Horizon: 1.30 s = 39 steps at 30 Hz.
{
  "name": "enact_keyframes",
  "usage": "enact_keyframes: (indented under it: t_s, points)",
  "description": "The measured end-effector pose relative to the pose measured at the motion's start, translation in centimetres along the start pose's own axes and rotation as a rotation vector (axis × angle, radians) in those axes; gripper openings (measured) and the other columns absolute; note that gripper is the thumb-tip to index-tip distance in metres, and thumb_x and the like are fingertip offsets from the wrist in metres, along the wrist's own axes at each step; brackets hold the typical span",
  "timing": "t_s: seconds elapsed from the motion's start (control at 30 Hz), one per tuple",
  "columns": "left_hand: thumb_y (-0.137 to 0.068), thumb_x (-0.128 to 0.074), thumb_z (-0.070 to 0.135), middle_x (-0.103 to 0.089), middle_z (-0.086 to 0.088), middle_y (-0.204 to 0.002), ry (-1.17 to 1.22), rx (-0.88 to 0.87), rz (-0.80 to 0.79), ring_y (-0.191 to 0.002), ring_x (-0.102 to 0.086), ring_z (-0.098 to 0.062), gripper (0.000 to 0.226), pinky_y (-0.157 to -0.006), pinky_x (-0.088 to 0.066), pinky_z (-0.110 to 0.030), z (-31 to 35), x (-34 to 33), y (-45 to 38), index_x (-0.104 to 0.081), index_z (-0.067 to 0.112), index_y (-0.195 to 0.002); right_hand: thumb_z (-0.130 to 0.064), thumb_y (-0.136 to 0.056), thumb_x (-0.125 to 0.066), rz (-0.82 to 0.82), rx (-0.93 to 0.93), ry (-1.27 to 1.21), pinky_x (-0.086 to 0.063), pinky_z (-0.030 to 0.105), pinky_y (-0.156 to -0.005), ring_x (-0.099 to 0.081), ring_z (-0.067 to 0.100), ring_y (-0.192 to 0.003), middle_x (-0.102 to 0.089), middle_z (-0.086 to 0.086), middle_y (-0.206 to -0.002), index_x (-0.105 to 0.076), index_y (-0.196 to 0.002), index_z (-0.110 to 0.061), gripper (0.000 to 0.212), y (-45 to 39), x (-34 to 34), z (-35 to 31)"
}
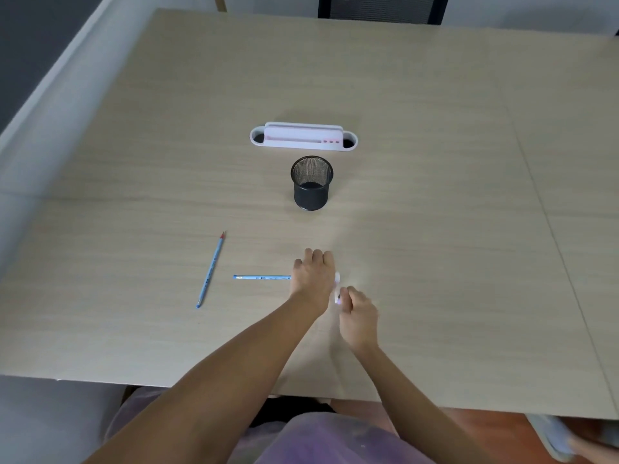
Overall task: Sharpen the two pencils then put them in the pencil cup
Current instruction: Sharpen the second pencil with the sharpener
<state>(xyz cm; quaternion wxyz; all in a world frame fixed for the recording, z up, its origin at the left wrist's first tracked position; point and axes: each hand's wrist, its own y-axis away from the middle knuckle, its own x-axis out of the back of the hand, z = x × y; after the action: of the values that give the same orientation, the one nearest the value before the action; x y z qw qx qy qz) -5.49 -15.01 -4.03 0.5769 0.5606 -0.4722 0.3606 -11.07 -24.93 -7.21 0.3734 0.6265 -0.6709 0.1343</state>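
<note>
Your left hand [313,279] clenched over one blue pencil [262,277], right hand [357,313] pinching a white sharpener [337,287], second pencil [210,269] at 9 o'clock, mesh pencil cup [312,183] at 12 o'clock, open bench [469,195] around, pencil print unreadable.

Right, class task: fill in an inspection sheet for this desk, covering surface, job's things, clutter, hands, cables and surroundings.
Surface: light wood table, bare apart from the items below.
Job's things: loose blue pencil lying at left; second blue pencil held level; white sharpener between the hands, mostly hidden; black mesh pencil cup upright, looks empty.
Clutter: white and pink desk organiser behind the cup.
Hands: left hand grips the second pencil; right hand at the sharpener.
Cables: nothing seen.
Surroundings: dark chair beyond the far edge.
</note>
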Motion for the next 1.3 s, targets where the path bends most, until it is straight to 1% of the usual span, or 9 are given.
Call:
enact_keyframes:
  t_s: [0.2, 0.33, 0.43, 0.67, 0.83, 0.97, 1.03, 1.1, 1.3]
  points:
    - [-0.08, -0.068, 0.025, -0.051, -0.006, -0.117, 0.046, -0.01, 0.01, -0.111, -0.044, -0.023, 0.049, -0.079, -0.043, -0.03, -0.2, -0.1, -0.1, -0.04, 0.009, -0.117, -0.017, -0.096, -0.04, -0.202, 0.012, -0.372, -0.029, 0.014, -0.049, -0.038, 0.002, -0.047, -0.045, -0.013, -0.045, -0.037, -0.052, -0.023, 0.044, -0.9, 4.8, -4.3]
    - [-0.079, -0.07, 0.023, -0.052, -0.005, -0.116, 0.063, -0.017, 0.02, -0.109, -0.045, -0.023, 0.05, -0.077, -0.043, -0.029, -0.2, 0.0, 0.1, -0.04, 0.01, -0.117, -0.024, -0.091, -0.048, -0.095, -0.012, -0.203, -0.029, 0.029, -0.053, -0.036, 0.013, -0.05, -0.039, -0.003, -0.05, -0.036, -0.051, -0.02, 0.043, -6.2, 2.7, -4.6]
    - [-0.074, -0.074, 0.022, -0.054, -0.003, -0.113, 0.064, -0.01, 0.029, -0.108, -0.046, -0.021, 0.054, -0.076, -0.044, -0.028, -0.4, -0.1, 0.1, -0.042, 0.013, -0.117, -0.034, -0.085, -0.053, -0.046, -0.132, -0.14, -0.045, 0.035, -0.07, -0.059, 0.019, -0.068, -0.061, -0.004, -0.067, -0.05, -0.064, -0.025, 0.023, -8.5, 0.3, -3.4]
    - [-0.073, -0.074, 0.02, -0.052, -0.004, -0.111, 0.038, -0.011, 0.014, -0.105, -0.046, -0.021, 0.052, -0.07, -0.038, -0.027, -0.3, 0.0, -0.1, -0.041, 0.011, -0.113, -0.014, -0.086, -0.045, 0.01, -0.013, 0.218, -0.028, 0.034, -0.064, -0.044, 0.027, -0.073, -0.043, -0.004, -0.062, -0.036, -0.054, -0.022, 0.034, -3.7, -1.0, -0.2]
    - [-0.075, -0.072, 0.021, -0.052, -0.006, -0.112, 0.039, -0.025, 0.019, -0.105, -0.046, -0.022, 0.051, -0.072, -0.039, -0.027, -0.3, -0.2, -0.1, -0.041, 0.009, -0.114, -0.025, -0.095, -0.038, -0.109, -0.041, -0.182, -0.031, 0.03, -0.057, -0.038, 0.017, -0.055, -0.05, 0.011, -0.056, -0.04, -0.056, -0.009, 0.042, 0.2, 2.1, -1.1]
    - [-0.078, -0.07, 0.022, -0.051, -0.006, -0.114, 0.06, -0.034, 0.033, -0.108, -0.045, -0.023, 0.048, -0.076, -0.043, -0.029, -0.4, -0.1, -0.2, -0.041, 0.009, -0.115, -0.024, -0.095, -0.042, -0.25, 0.002, -0.372, -0.033, 0.018, -0.052, -0.041, 0.005, -0.054, -0.051, 0.001, -0.054, -0.048, -0.059, -0.011, 0.039, -1.3, 4.7, -3.5]
    - [-0.076, -0.072, 0.023, -0.052, -0.005, -0.113, 0.054, -0.038, 0.037, -0.107, -0.046, -0.022, 0.051, -0.073, -0.043, -0.028, -0.5, -0.2, -0.2, -0.041, 0.009, -0.114, -0.022, -0.094, -0.044, -0.188, 0.044, -0.319, -0.033, 0.026, -0.054, -0.041, 0.012, -0.055, -0.051, 0.011, -0.056, -0.044, -0.055, -0.011, 0.04, -3.3, 4.1, -4.0]
    - [-0.074, -0.074, 0.022, -0.053, -0.005, -0.112, 0.054, -0.043, 0.027, -0.106, -0.046, -0.021, 0.053, -0.073, -0.043, -0.028, -0.6, -0.2, -0.1, -0.042, 0.01, -0.115, -0.025, -0.092, -0.049, -0.094, 0.009, -0.272, -0.028, 0.028, -0.052, -0.035, 0.014, -0.052, -0.039, 0.002, -0.051, -0.037, -0.053, -0.014, 0.042, -5.8, 2.7, -4.1]
    - [-0.073, -0.074, 0.02, -0.054, -0.003, -0.111, 0.078, -0.029, 0.031, -0.105, -0.047, -0.021, 0.051, -0.069, -0.037, -0.027, -0.5, -0.1, -0.2, -0.043, 0.011, -0.113, -0.032, -0.083, -0.049, 0.034, -0.107, 0.043, -0.038, 0.037, -0.071, -0.058, 0.025, -0.075, -0.06, -0.002, -0.064, -0.049, -0.06, -0.023, 0.025, -7.2, -1.1, -1.1]
